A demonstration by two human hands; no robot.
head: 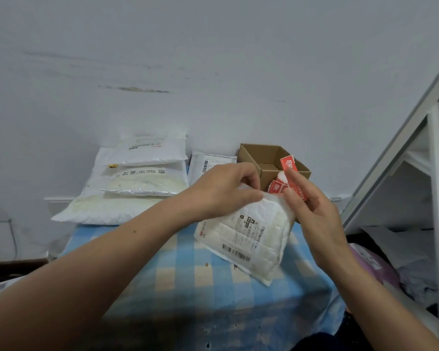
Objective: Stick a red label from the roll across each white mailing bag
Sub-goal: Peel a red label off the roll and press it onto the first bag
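Now pinching label point(287, 163) between fingertips of right hand point(312, 211), poised above bag point(251, 239) for laying across; gripping bag's top edge with left hand point(223, 191), propping it tilted on table point(178, 274), likely for steadiness; roll point(279, 182) in box point(261, 153) behind; stack point(142, 173) waiting left.

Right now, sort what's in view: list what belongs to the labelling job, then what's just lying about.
Job: white mailing bag gripped by the left hand; red label held in the right hand; label roll; stack of white bags.
Lying about: cardboard box; white shelf frame; purple packet.
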